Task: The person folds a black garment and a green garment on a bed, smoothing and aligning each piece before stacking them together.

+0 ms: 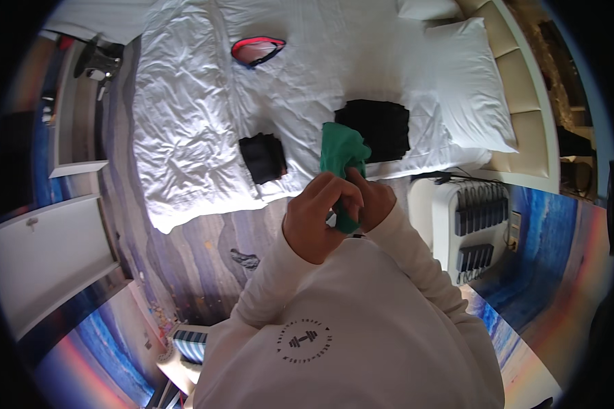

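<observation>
A green cloth (342, 145) is bunched between my two hands, close to my chest. My left hand (320, 212) grips its near end, fingers curled around the fabric. On the cloth's other side, my right hand (377, 199) pinches it, and part of those fingers is hidden by the fabric. Beyond my hands, a larger stack of folded black fabric (381, 128) lies on the bed near its edge. Farther left, a smaller folded black stack (262, 157) rests on the same white sheet.
The bed (297, 97) has a crumpled white duvet (179, 122), a pillow (473, 87) and a padded headboard (511, 82). A red-rimmed visor-like item (257, 50) lies farther back. To the right, a white nightstand (442, 225) holds black power adapters (481, 209) with cables. Dark crumpled material (244, 258) lies on the carpet.
</observation>
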`<control>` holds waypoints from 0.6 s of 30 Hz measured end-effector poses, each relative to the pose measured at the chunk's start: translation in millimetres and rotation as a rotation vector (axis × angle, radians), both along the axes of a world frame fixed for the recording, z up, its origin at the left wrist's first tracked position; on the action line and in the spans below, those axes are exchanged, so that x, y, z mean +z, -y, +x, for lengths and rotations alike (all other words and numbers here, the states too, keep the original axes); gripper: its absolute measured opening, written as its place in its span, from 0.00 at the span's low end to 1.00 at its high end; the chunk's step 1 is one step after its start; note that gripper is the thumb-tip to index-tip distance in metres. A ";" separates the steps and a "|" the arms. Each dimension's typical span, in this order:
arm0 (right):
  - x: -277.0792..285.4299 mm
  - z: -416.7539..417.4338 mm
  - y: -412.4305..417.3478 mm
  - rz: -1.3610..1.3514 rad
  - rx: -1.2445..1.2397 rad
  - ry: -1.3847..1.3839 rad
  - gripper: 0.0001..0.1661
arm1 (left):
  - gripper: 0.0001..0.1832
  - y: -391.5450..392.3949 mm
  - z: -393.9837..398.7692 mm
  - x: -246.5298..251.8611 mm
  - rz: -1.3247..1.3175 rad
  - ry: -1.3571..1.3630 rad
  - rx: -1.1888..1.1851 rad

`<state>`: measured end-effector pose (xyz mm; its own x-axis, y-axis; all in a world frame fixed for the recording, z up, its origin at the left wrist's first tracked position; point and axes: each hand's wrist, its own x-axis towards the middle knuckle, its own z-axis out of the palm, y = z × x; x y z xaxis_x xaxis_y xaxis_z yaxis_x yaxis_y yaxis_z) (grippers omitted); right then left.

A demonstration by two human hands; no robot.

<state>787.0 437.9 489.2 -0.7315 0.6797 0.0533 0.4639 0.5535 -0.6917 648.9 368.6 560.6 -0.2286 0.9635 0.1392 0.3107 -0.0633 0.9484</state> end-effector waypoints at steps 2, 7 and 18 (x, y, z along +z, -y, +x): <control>-8.5 2.6 -6.3 -0.010 0.079 -0.050 0.19 | 0.13 1.5 5.1 1.1 0.014 -0.042 0.019; -23.2 43.9 -35.4 -0.107 0.124 -0.317 0.14 | 0.23 3.9 15.3 -4.6 -0.022 -0.087 -0.141; -5.2 134.9 -54.2 -1.144 0.132 -1.115 0.26 | 0.34 -80.7 29.1 -166.6 -0.050 0.269 -0.111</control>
